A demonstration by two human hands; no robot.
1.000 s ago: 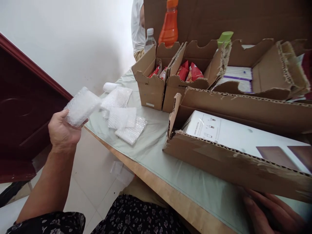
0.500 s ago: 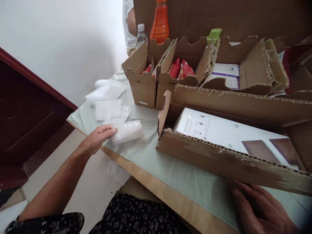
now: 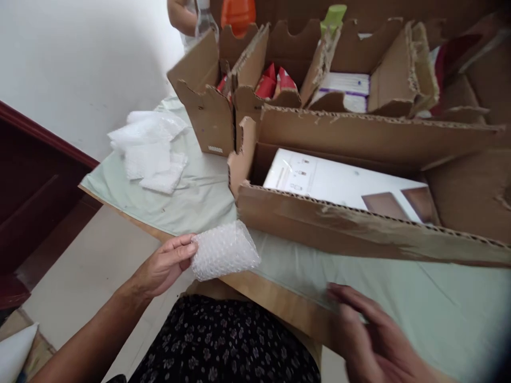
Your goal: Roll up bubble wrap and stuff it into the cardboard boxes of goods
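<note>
A bubble wrap pouch [image 3: 225,251] is pinched at its left end between the thumb and fingers of my left hand [image 3: 167,266], held over the table's front edge. My right hand [image 3: 371,330], slightly blurred, is over the front edge at the lower right, with thumb and fingers apart and nothing seen in it. Between the hands and the back row, a long cardboard box [image 3: 339,213] holds a white printed box [image 3: 339,183]. More bubble wrap pouches [image 3: 147,154] lie in a loose pile on the table's left end.
Cut cardboard bins [image 3: 207,117] line the back, holding red packets [image 3: 275,82] and white-and-purple packs [image 3: 347,88]. Behind them stand an orange bottle [image 3: 238,16] and a clear bottle [image 3: 205,21]. Another person's arm [image 3: 181,16] shows at the back. A green cloth [image 3: 431,303] covers the table.
My left hand has lifted the bubble wrap pouch off the cloth and brought it right, toward my body. My right hand has moved left, away from the long cardboard box. The view has shifted.
</note>
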